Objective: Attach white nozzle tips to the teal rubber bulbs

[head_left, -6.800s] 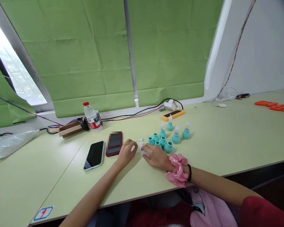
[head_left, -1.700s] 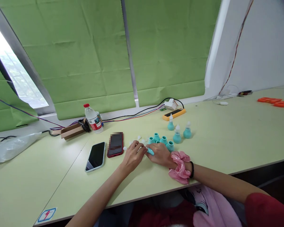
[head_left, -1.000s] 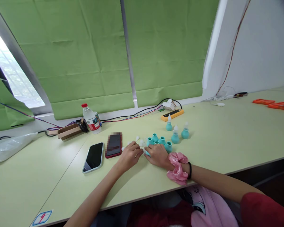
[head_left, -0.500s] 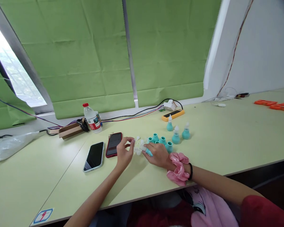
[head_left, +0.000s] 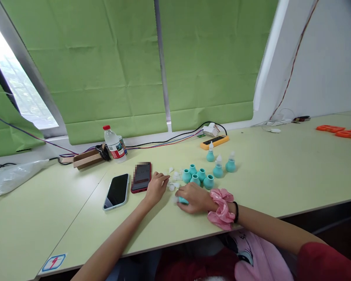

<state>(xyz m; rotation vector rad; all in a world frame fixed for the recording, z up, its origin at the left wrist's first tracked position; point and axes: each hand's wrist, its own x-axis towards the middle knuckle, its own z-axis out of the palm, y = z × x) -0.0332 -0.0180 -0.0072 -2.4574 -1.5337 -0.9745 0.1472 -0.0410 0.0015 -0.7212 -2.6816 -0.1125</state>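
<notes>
My right hand [head_left: 193, 197] rests on the pale green table [head_left: 280, 171], its fingers closed round a teal bulb [head_left: 183, 201] of which only a bit shows. My left hand [head_left: 155, 187] lies just left of it, fingers curled, its fingertips pinching at small white caps [head_left: 172, 184]; what they hold is too small to make out. Several open teal bulbs [head_left: 197, 176] cluster just beyond the hands. Three capped teal bulbs [head_left: 219, 166] stand upright farther back. A pink scrunchie [head_left: 220, 208] sits on my right wrist.
Two phones lie left of my hands, a light one [head_left: 116, 192] and a red one [head_left: 141, 177]. Behind are a water bottle [head_left: 113, 144], a cardboard box [head_left: 86, 159], cables and a yellow power strip [head_left: 214, 142]. A plastic bag [head_left: 11, 175] lies far left, orange parts [head_left: 339, 130] far right.
My right hand has drawn back toward me with the teal bulb. My left hand has come down from a raised pinch to the white caps on the table.
</notes>
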